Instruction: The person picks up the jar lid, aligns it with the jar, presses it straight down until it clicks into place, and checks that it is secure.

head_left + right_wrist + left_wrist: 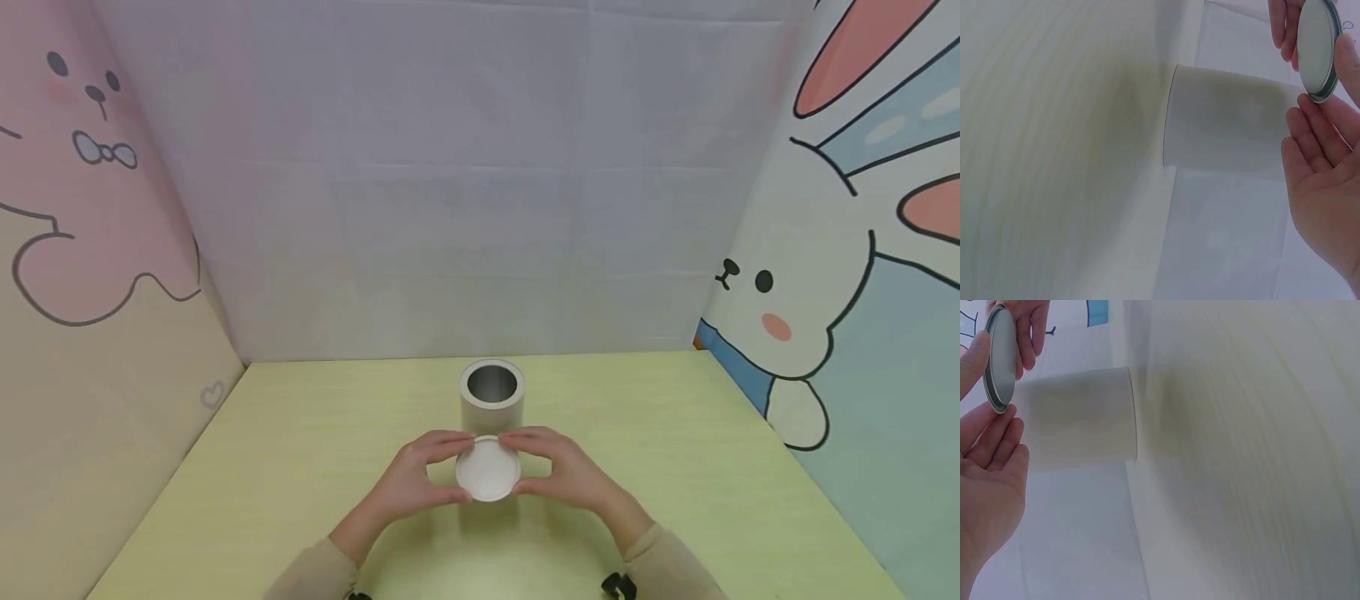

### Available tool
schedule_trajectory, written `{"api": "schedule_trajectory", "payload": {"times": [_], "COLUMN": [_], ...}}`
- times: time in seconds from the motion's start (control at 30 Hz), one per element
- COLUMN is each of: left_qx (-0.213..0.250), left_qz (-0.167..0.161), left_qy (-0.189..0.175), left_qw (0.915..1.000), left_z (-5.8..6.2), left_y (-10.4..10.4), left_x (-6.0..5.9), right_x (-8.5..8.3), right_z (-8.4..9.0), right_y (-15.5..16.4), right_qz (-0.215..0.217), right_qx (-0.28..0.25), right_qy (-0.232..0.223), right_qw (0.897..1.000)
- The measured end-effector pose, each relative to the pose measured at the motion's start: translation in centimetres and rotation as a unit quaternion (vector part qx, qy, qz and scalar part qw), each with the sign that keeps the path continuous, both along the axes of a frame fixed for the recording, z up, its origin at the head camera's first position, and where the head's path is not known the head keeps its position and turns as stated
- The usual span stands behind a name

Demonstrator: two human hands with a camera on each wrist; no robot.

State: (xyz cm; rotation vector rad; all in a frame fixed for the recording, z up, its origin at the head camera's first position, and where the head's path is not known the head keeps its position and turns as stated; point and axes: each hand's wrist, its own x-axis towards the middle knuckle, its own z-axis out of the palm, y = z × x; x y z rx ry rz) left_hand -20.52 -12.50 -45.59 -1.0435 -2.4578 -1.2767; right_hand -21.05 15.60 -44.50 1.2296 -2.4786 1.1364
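A round white lid (pixel 488 469) is held up off the table, between both hands. My left hand (pixel 416 477) pinches its left edge between thumb and fingers; my right hand (pixel 561 468) does the same at the right edge. Just behind the lid an uncovered white canister (pixel 492 417) stands upright, its dark grey inside showing from above. In the left wrist view the lid (pixel 1001 359) appears nearly edge-on, apart from the canister (pixel 1079 419). The right wrist view likewise shows the lid (pixel 1316 50) in the fingers, with the canister (pixel 1229 119) beyond.
The pale yellow-green table (pixel 315 433) ends at a whitish cloth backdrop (pixel 465 250). A pink cartoon panel (pixel 97 192) rises along the left side. On the right is a panel with a cartoon rabbit (pixel 802 317).
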Motion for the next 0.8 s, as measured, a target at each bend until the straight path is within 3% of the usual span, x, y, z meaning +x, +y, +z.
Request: {"api": "schedule_trajectory", "payload": {"times": [0.3,0.8], "left_qx": [0.010,0.039], "left_qz": [0.010,0.025], "left_qy": [0.010,0.048], "left_qw": [0.9999,0.9978], "left_z": [0.9,4.4], "left_y": [0.9,1.7], "left_x": [0.2,-0.2], "right_x": [-0.5,-0.9], "right_z": [0.3,3.2], "right_y": [0.7,0.9], "right_qz": [0.003,-0.020], "right_qx": [-0.013,-0.056], "right_qy": [0.019,0.023], "right_qw": [1.000,0.998]}}
